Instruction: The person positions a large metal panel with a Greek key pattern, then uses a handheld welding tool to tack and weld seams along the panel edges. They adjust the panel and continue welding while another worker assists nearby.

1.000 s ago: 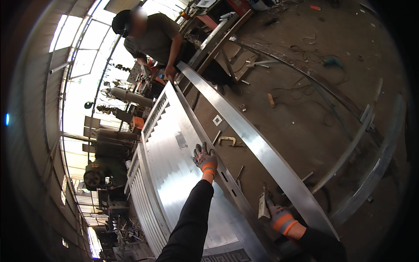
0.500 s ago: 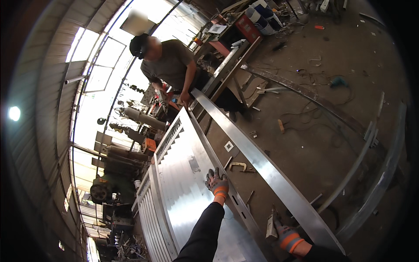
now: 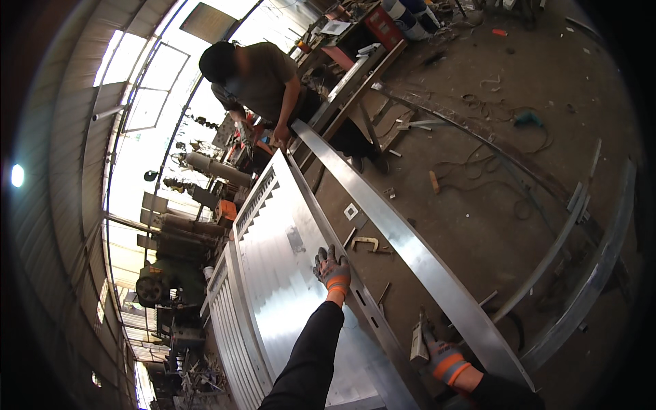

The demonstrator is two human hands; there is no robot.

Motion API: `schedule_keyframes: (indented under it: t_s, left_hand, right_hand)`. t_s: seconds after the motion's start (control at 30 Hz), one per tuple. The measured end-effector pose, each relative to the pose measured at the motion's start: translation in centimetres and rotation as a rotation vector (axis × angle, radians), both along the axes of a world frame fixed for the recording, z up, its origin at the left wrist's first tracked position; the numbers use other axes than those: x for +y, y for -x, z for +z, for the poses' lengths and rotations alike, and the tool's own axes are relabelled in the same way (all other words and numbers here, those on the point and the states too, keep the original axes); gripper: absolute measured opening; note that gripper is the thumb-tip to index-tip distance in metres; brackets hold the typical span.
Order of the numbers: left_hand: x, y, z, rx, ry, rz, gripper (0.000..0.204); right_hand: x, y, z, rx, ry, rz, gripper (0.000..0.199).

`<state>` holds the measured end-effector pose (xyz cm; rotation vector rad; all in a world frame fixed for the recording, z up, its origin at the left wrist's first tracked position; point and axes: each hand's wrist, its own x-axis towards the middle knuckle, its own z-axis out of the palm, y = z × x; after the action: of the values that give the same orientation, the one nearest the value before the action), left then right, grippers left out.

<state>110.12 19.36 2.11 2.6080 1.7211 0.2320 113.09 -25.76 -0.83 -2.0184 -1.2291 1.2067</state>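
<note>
My left hand (image 3: pixel 333 270) lies open and flat, fingers spread, near the right edge of a large silvery metal door panel (image 3: pixel 287 273). It wears a grey glove with an orange cuff. Lower right, my gloved right hand (image 3: pixel 444 357) is closed round a tool with a pale boxy body (image 3: pixel 418 343) and a narrow dark tip; its exact kind I cannot make out. The tool is beside the panel's slotted edge (image 3: pixel 362 297). A long flat metal bar (image 3: pixel 403 239) runs away from me, right of the panel.
A co-worker (image 3: pixel 263 85) bends over the panel's far end, hands low. A C-clamp (image 3: pixel 365 242) lies on the floor between panel and bar. Farther right are a teal power tool (image 3: pixel 528 118), cables and long metal profiles (image 3: pixel 588 287). Machinery (image 3: pixel 171 280) lines the left side.
The view has shifted slightly, so the scene sits a little farther left. My left hand stays spread on the panel and my right hand keeps its tool. The co-worker's head is bent lower.
</note>
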Motion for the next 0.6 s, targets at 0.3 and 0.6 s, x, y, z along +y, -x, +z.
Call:
schedule_keyframes:
  t_s: [0.3, 0.6]
  left_hand:
    - [0.4, 0.0, -0.2, 0.05, 0.017, 0.018, 0.064]
    - [0.3, 0.1, -0.2, 0.04, 0.01, 0.009, 0.064]
  right_hand:
    - [0.1, -0.5, 0.8, 0.056, 0.043, 0.01, 0.105]
    - [-0.3, 0.7, -1.6, 0.002, -0.017, 0.01, 0.1]
